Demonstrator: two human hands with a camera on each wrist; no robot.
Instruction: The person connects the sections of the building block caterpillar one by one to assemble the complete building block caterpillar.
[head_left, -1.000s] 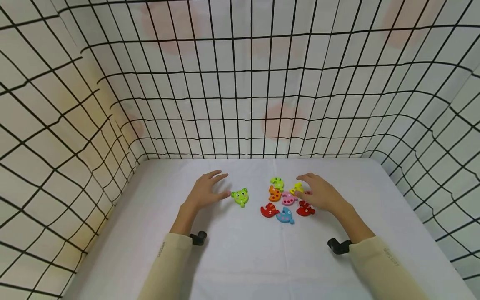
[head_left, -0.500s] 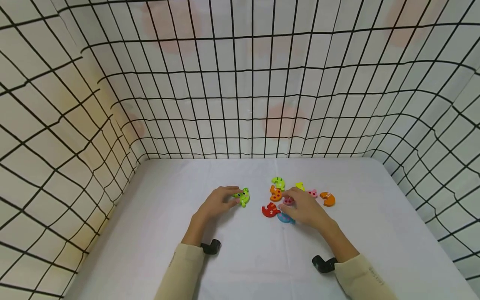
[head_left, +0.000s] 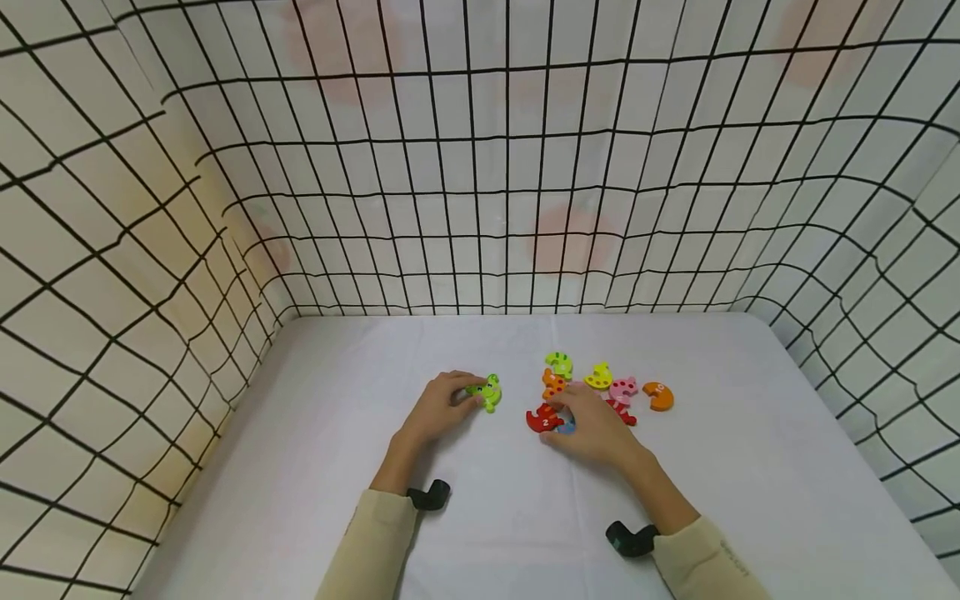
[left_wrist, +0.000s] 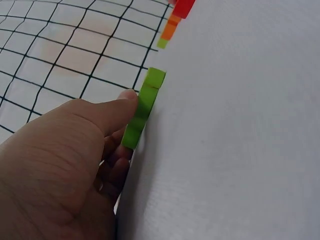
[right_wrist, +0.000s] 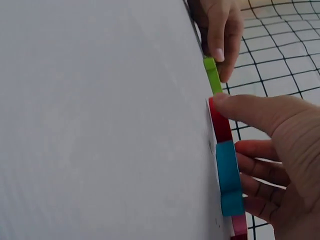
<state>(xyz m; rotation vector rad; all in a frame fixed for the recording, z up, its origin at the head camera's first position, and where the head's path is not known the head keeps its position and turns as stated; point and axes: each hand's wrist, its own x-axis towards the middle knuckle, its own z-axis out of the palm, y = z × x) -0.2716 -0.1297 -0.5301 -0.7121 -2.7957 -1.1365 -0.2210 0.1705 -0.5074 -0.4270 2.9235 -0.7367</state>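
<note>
My left hand (head_left: 442, 407) pinches the green frog-head piece (head_left: 492, 392) at its left side. In the left wrist view, the thumb lies against the green piece (left_wrist: 143, 109), with the fingers behind. My right hand (head_left: 600, 429) has its thumb and forefinger around the red piece marked 2 (head_left: 538, 420). In the right wrist view, the thumb touches one end of the red piece (right_wrist: 220, 122), with the fingers at its far side. Directly beside it is the blue piece (right_wrist: 229, 177), mostly covered by the right hand in the head view.
Behind the right hand lie an orange spotted piece (head_left: 553, 382), a light green piece (head_left: 558, 364), and a yellow piece (head_left: 599, 377). Right of it are a pink piece (head_left: 623, 390), a red striped piece (head_left: 622, 412) and an orange piece (head_left: 660, 397). Black-gridded white walls (head_left: 510, 208) surround the white tabletop (head_left: 495, 517).
The left hand has moved right and taken hold of the frog-head piece. From over the right-hand pieces, the right hand has moved left to the red piece marked 2, uncovering the orange piece.
</note>
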